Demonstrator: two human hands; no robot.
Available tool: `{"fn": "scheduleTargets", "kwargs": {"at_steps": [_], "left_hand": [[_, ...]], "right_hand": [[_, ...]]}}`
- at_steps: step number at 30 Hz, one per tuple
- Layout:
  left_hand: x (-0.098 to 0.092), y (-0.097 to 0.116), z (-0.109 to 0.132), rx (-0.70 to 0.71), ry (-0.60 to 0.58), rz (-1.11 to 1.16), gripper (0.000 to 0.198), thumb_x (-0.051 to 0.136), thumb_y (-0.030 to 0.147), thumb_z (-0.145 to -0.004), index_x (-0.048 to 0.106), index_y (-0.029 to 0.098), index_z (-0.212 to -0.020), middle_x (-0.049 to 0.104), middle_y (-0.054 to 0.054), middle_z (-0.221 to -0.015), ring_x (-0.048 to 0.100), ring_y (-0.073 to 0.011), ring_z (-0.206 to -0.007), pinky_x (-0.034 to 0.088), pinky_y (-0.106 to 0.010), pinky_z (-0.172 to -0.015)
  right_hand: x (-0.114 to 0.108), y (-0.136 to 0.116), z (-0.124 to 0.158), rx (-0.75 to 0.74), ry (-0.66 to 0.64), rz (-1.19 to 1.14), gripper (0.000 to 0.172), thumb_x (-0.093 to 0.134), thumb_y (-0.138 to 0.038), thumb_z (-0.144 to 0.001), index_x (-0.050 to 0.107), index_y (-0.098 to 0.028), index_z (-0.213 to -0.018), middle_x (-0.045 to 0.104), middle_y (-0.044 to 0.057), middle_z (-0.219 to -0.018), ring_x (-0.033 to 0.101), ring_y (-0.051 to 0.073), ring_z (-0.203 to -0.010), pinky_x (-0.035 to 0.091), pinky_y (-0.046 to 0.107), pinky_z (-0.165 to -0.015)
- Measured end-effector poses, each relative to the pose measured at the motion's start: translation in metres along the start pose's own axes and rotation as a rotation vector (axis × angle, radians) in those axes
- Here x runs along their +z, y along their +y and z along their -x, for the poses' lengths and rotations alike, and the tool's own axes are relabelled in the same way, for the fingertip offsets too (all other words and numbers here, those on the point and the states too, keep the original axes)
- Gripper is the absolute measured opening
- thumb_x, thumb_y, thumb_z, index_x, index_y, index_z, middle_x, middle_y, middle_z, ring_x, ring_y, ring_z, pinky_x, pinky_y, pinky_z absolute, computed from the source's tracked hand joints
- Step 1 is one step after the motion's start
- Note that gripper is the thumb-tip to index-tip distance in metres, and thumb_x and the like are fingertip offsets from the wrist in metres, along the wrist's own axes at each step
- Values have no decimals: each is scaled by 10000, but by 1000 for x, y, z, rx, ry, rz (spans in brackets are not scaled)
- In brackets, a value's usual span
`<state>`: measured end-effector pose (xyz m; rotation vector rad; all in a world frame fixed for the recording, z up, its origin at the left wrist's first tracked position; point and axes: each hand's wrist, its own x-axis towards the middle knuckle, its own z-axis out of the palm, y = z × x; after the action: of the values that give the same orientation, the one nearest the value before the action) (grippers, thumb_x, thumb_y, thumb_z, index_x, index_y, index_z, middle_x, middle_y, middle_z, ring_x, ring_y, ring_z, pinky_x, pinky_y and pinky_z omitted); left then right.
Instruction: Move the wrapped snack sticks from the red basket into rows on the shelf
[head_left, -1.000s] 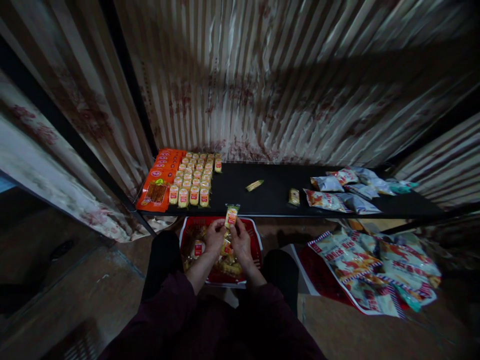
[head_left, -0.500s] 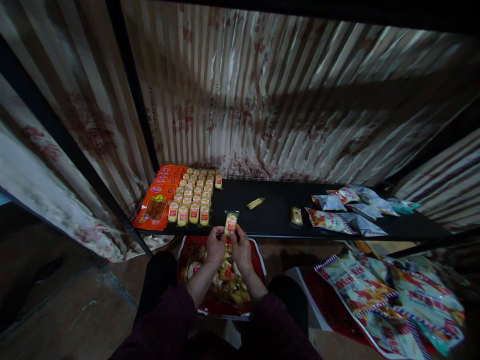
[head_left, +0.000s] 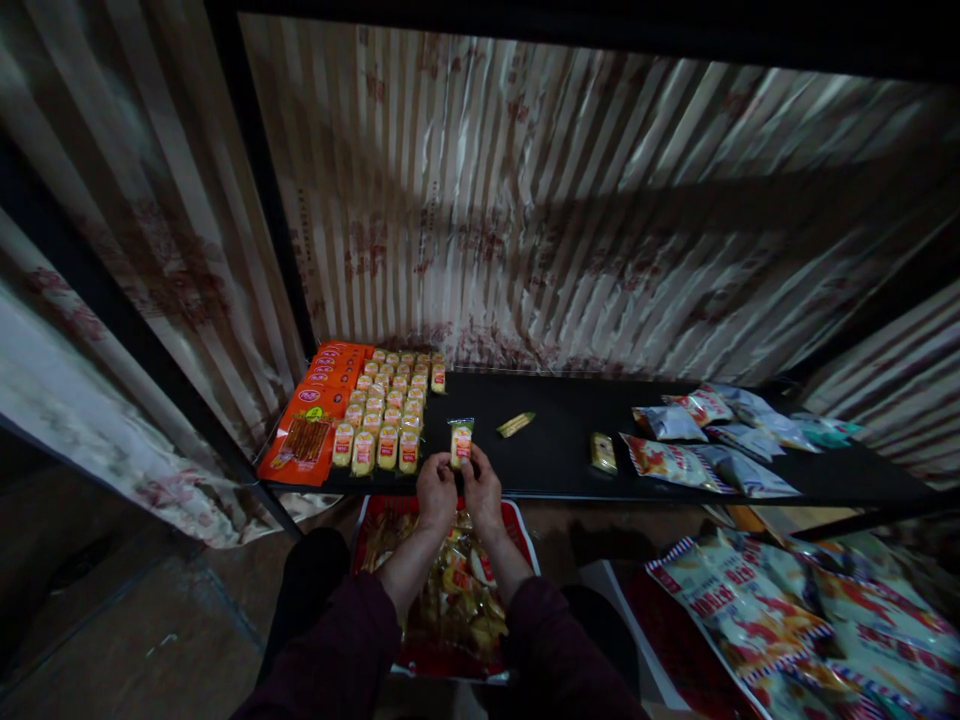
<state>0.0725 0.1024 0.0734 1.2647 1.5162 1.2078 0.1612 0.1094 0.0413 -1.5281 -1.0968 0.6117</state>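
A small wrapped snack [head_left: 461,440] with a red and white label stands upright between my hands at the front edge of the black shelf [head_left: 555,473]. My left hand [head_left: 437,492] pinches its left side and my right hand [head_left: 482,490] its right side. To the left, rows of similar yellow snacks [head_left: 387,448] stand beside overlapping orange packets [head_left: 301,440]. Two loose wrapped pieces, a thin one [head_left: 515,425] and a thicker one [head_left: 603,453], lie right of my hands. Below my forearms is a red basket [head_left: 531,540] holding more wrapped snacks.
Several white and red bags [head_left: 671,462] lie on the shelf's right part. A second basket at lower right holds large snack bags [head_left: 750,600]. Dark metal posts [head_left: 266,190] frame the left side, and a striped curtain [head_left: 480,200] hangs behind.
The view has shifted slightly, so the shelf and its goods sit lower in the frame. Both hands still hold the snack, which is now closer to the front rows' height.
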Motion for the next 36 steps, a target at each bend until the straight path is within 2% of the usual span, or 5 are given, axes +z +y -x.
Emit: {"fn": "scheduleTargets", "kwargs": {"at_steps": [7, 15, 25, 30, 36], "left_hand": [[8, 6, -12, 25, 16, -55, 325, 426, 43, -759, 634, 154, -983, 667, -85, -1007, 609, -148, -925, 455, -288, -900], [11, 17, -23, 8, -6, -66, 355, 416, 71, -781, 622, 124, -1065, 648, -120, -1099, 582, -174, -1045, 425, -303, -959], [17, 22, -45, -17, 8, -95, 344, 418, 69, -780, 631, 137, -1041, 644, -118, -1131, 576, -176, -1073, 401, -300, -990], [20, 22, -55, -19, 20, -93, 334, 422, 79, -783, 631, 159, -1031, 650, -103, -1121, 581, -179, -1067, 411, -307, -973], [26, 21, -67, -16, 21, -114, 334, 408, 90, -795, 618, 121, -1053, 644, -132, -1122, 582, -188, -1056, 411, -308, -969]], "right_hand": [[6, 5, -21, -30, -39, 4, 485, 463, -447, -796, 578, -165, -1174, 669, 101, -1097, 618, 233, -991, 443, 387, -931], [16, 12, -41, -79, -1, 38, 428, 469, -400, -800, 612, -183, -1139, 679, 84, -1069, 615, 218, -961, 459, 356, -893], [26, 11, -58, -44, 26, 86, 440, 486, -389, -761, 641, -137, -1087, 648, 127, -1002, 599, 227, -891, 462, 378, -861], [32, 10, -64, -57, 46, 53, 368, 500, -354, -755, 657, -167, -1030, 640, 106, -972, 593, 204, -802, 482, 367, -804], [39, 9, -75, -59, 44, 28, 357, 500, -337, -731, 630, -153, -1008, 633, 107, -974, 592, 194, -806, 486, 347, -793]]}}
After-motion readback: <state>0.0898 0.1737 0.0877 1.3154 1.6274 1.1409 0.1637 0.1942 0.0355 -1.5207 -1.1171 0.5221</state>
